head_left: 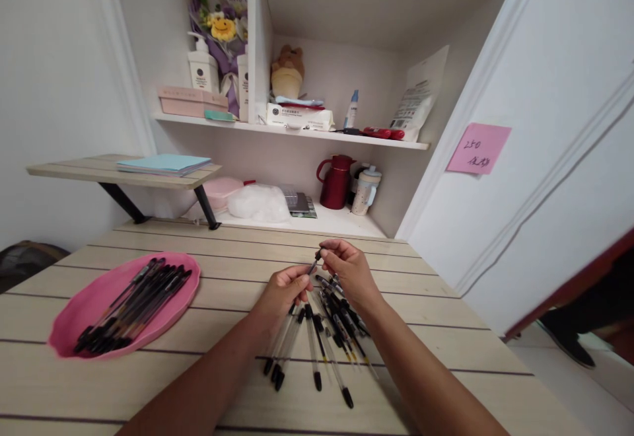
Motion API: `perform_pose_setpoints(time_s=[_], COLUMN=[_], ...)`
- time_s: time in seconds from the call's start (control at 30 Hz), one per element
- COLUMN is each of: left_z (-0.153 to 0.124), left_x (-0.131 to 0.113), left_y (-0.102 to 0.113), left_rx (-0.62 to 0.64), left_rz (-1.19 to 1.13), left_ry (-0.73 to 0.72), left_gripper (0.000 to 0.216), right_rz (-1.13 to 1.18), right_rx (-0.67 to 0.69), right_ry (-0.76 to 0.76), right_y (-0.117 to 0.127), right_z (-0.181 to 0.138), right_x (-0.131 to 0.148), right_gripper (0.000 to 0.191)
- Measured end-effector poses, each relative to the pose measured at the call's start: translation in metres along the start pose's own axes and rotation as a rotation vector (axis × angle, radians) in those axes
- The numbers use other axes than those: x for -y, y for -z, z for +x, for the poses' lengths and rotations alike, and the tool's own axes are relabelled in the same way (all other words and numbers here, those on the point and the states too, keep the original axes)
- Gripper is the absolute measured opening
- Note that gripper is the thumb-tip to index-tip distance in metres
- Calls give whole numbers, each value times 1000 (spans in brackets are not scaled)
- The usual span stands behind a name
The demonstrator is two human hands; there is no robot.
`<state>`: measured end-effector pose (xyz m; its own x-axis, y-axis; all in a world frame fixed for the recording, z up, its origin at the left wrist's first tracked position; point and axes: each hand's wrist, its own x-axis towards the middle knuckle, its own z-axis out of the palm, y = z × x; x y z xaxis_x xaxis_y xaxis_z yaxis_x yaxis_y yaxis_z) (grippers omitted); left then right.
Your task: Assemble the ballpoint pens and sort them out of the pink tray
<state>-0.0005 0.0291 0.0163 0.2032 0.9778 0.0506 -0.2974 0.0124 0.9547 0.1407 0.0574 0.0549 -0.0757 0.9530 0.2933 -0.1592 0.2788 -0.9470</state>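
Okay, both hands busy: left hand (290,285) pinches the lower part of a pen (314,265) between thumb and fingers, right hand (347,267) pinches its dark upper end — both grips closed. Pen sits tilted, raised over the table (416,350), just above a loose pile (341,317) of black-capped pens and clear barrels (some partly hidden by the hands).

Containers: pink tray (94,300) on the left, well apart from the pile, holds a bundle (143,304) of dark pens, laid side by side on a slant, black ends toward the near rim. Behind, on the lowest shelf — red jug (337,183), upright, contents hidden; pale cup (364,191) beside it, also can't see inside. White plastic bag (259,203) near a pink tub (222,190), contents unclear. Higher up, pink box (191,102), pump bottle (203,69) behind it, white pouch (420,96) leaning at right.
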Motion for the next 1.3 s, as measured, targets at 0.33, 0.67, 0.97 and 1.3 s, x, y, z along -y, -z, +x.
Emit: perform_pose_setpoints(time_s=[0.33, 0.67, 0.97, 1.3], left_z=[-1, -2, 0, -2], left_x=[-2, -2, 3, -1], left_y=[-2, -6, -7, -7], left_rx=[-8, -89, -130, -153], left_rz=[-22, -15, 104, 144], left_ry=[-34, -29, -52, -87], left_gripper=[34, 30, 24, 20], right_rz=[25, -15, -75, -43], right_rx=[11, 110, 25, 42], right_ry=[-73, -100, -38, 18], right_y=[2, -3, -10, -16], right_z=[0, -4, -7, -12], right_x=[-2, -5, -13, -20], right_gripper=[27, 18, 19, 18])
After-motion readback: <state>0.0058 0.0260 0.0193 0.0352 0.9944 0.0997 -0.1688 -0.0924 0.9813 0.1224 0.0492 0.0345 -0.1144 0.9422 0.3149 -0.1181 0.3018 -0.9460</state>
